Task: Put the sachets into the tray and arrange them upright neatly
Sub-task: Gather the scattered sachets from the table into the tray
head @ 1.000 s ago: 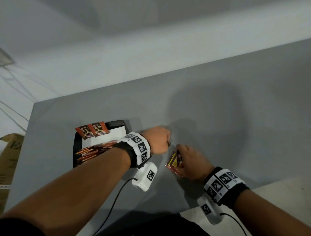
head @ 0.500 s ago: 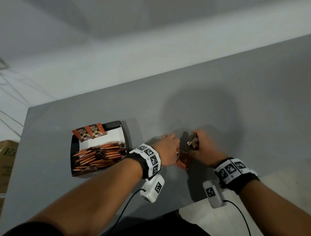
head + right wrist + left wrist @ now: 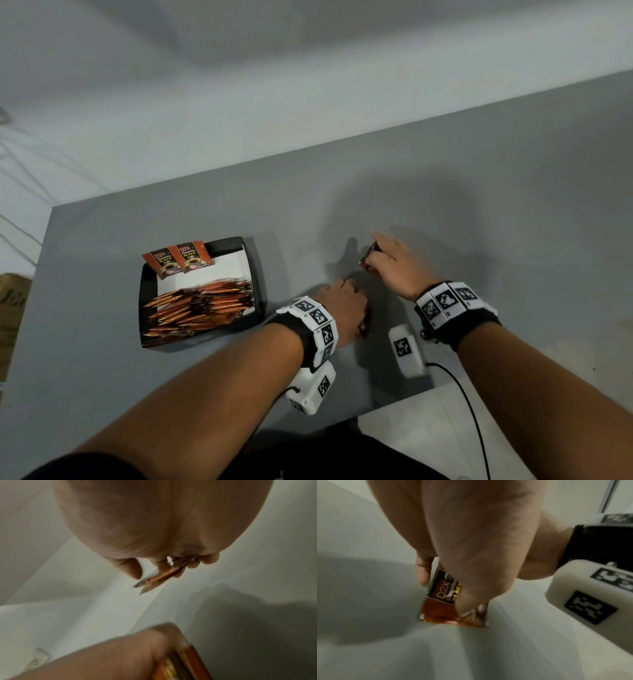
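Observation:
A black tray (image 3: 257, 274) sits on the grey table (image 3: 479, 205) at the left. Two orange D2X coffee sachets (image 3: 178, 258) lean upright at its far end, and several more (image 3: 202, 305) lie stacked edge-up in its near half. To the tray's right, my left hand (image 3: 342, 308) grips a small bunch of sachets (image 3: 452, 601), their lower edge against the table. Further right and higher, my right hand (image 3: 390, 263) pinches a sachet or two (image 3: 157, 577) edge-on between thumb and fingers, just above the table.
A cardboard box (image 3: 10, 308) stands off the table's left edge. White wrist units (image 3: 406, 349) with cables hang below both wrists near the table's front edge. Pale floor (image 3: 513, 428) shows at the lower right. A white wall runs behind the table.
My right hand has lifted sachets off the table and moved up and away to the right. My left hand has drawn back from the tray side and now holds sachets.

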`<state>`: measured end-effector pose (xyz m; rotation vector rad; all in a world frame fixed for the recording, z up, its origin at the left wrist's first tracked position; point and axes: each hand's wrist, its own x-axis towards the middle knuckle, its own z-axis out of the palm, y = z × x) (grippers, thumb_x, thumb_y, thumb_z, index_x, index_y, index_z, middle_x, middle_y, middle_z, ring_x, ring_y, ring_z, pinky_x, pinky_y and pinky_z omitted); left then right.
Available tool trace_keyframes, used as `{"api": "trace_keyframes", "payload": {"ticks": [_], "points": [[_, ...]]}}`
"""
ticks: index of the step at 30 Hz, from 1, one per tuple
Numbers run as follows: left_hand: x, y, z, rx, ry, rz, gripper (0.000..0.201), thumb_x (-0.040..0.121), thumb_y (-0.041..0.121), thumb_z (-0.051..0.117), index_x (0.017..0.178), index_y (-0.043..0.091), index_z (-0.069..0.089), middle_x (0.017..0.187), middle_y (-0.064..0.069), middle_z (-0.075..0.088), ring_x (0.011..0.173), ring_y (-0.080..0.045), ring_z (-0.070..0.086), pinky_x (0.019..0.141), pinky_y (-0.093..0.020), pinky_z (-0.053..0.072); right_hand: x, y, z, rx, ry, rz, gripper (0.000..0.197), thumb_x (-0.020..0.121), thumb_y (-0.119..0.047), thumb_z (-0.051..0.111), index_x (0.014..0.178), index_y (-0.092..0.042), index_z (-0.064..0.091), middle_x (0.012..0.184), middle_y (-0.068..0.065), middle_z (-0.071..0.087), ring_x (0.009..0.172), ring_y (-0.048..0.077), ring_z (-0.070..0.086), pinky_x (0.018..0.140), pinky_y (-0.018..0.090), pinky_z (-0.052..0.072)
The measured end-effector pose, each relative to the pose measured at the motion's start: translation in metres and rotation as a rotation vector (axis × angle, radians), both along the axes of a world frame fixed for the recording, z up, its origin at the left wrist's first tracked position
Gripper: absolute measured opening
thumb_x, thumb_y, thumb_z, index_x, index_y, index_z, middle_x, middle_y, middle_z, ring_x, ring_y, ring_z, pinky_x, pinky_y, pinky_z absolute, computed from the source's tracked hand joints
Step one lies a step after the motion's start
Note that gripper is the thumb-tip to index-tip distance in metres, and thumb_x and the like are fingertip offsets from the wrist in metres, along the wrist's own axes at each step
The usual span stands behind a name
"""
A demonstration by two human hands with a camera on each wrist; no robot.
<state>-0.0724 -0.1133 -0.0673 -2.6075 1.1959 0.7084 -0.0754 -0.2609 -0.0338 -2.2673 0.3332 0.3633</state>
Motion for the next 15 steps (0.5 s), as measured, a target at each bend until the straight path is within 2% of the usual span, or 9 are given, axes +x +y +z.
{"api": "trace_keyframes", "payload": {"ticks": [2, 4, 6, 8, 10, 11, 13, 15], "points": [[0.01, 0.011, 0.01, -0.067, 0.062, 0.032, 0.035, 0.094, 0.022, 0.054, 0.126, 0.008, 0.051, 0.125, -0.012, 0.055, 0.114, -0.03, 0.057, 0.089, -0.036, 0.049, 0.008, 0.007, 0.002, 0.002, -0.053, -0.003, 0.041, 0.102, -0.013, 0.041, 0.142, 0.0, 0.045, 0.143, 0.024, 0.047, 0.132, 0.035, 0.041, 0.106, 0.034, 0.031], [0.028, 0.03, 0.034, -0.248, 0.148, 0.247, 0.029, 0.096, 0.034, 0.056, 0.117, 0.016, 0.048, 0.111, -0.006, 0.062, 0.098, -0.027, 0.062, 0.079, -0.035, 0.049, 0.018, 0.015, 0.003, -0.013, -0.116, -0.006, 0.035, 0.099, -0.013, 0.044, 0.129, 0.0, 0.056, 0.129, 0.022, 0.057, 0.122, 0.035, 0.051, 0.098, 0.032, 0.038], [0.05, 0.06, 0.067, -0.397, 0.121, 0.398, 0.029, 0.095, 0.038, 0.057, 0.109, 0.017, 0.043, 0.1, -0.003, 0.06, 0.09, -0.026, 0.061, 0.079, -0.037, 0.048, 0.028, 0.025, 0.003, -0.025, -0.174, 0.024, 0.03, 0.088, -0.02, 0.045, 0.108, -0.004, 0.061, 0.109, 0.019, 0.062, 0.106, 0.036, 0.058, 0.088, 0.034, 0.043], [0.07, 0.101, 0.094, -0.46, 0.06, 0.476, 0.021, 0.096, 0.031, 0.053, 0.109, 0.015, 0.045, 0.099, -0.004, 0.062, 0.09, -0.028, 0.061, 0.082, -0.041, 0.049, 0.035, 0.043, 0.008, -0.033, -0.199, 0.116, 0.025, 0.087, -0.013, 0.049, 0.107, -0.002, 0.06, 0.109, 0.019, 0.059, 0.105, 0.035, 0.056, 0.088, 0.033, 0.041], [0.081, 0.147, 0.112, -0.427, -0.037, 0.539, 0.017, 0.095, 0.03, 0.053, 0.108, 0.02, 0.048, 0.1, -0.004, 0.064, 0.089, -0.028, 0.06, 0.084, -0.044, 0.049, 0.04, 0.07, 0.016, -0.046, -0.278, 0.228, 0.022, 0.09, -0.004, 0.05, 0.107, 0.002, 0.061, 0.108, 0.02, 0.058, 0.103, 0.034, 0.054, 0.087, 0.032, 0.038], [0.084, 0.171, 0.113, -0.384, -0.096, 0.568, 0.015, 0.094, 0.03, 0.055, 0.107, 0.023, 0.05, 0.099, -0.002, 0.064, 0.088, -0.027, 0.06, 0.083, -0.044, 0.049, 0.043, 0.086, 0.021, -0.05, -0.325, 0.275, 0.021, 0.089, -0.005, 0.048, 0.104, 0.0, 0.062, 0.104, 0.019, 0.059, 0.098, 0.035, 0.055, 0.086, 0.035, 0.04], [0.084, 0.212, 0.108, -0.27, -0.189, 0.618, 0.011, 0.093, 0.027, 0.055, 0.103, 0.027, 0.049, 0.096, -0.002, 0.065, 0.084, -0.026, 0.06, 0.081, -0.044, 0.05, 0.047, 0.121, 0.028, -0.062, -0.38, 0.388, 0.019, 0.086, -0.007, 0.045, 0.096, -0.006, 0.061, 0.093, 0.013, 0.059, 0.088, 0.035, 0.057, 0.08, 0.043, 0.047], [0.078, 0.241, 0.095, -0.161, -0.22, 0.674, 0.011, 0.091, 0.024, 0.049, 0.1, 0.028, 0.044, 0.096, -0.006, 0.064, 0.083, -0.028, 0.057, 0.081, -0.045, 0.049, 0.055, 0.155, 0.032, -0.065, -0.412, 0.513, 0.023, 0.087, -0.003, 0.046, 0.1, -0.012, 0.062, 0.094, 0.006, 0.06, 0.09, 0.031, 0.059, 0.078, 0.043, 0.049]]}}
